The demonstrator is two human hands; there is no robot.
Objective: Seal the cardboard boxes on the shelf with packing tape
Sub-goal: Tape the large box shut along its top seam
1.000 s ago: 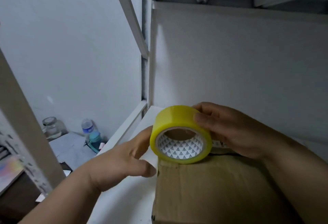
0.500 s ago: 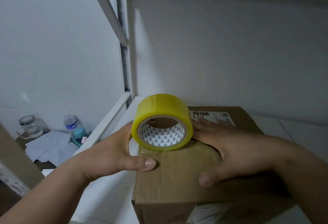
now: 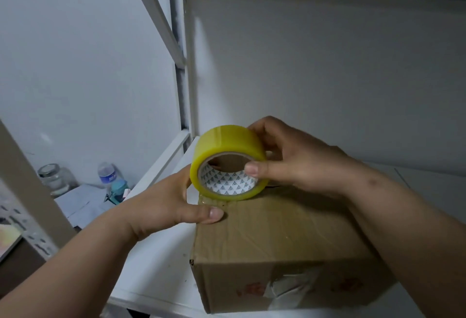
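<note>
A yellowish roll of packing tape (image 3: 228, 146) with a patterned white core is held just above the far left corner of a brown cardboard box (image 3: 285, 232) that sits on the white shelf (image 3: 156, 262). My right hand (image 3: 297, 163) grips the roll, thumb on its front rim and fingers over its back. My left hand (image 3: 164, 201) is at the roll's left side, its thumb pressing a short stretch of tape down on the box's left edge. Old torn tape shows on the box's front face.
The shelf's white back panel and upright post (image 3: 186, 65) stand close behind the box. Below left, outside the shelf, are a glass jar (image 3: 54, 179), a water bottle (image 3: 107, 172), a teal object (image 3: 119, 189) and papers. A perforated beam (image 3: 27, 191) crosses the left foreground.
My right hand lifted off the box top and took hold of the roll again. The roll rose a little while my left thumb stayed on the box's left edge.
</note>
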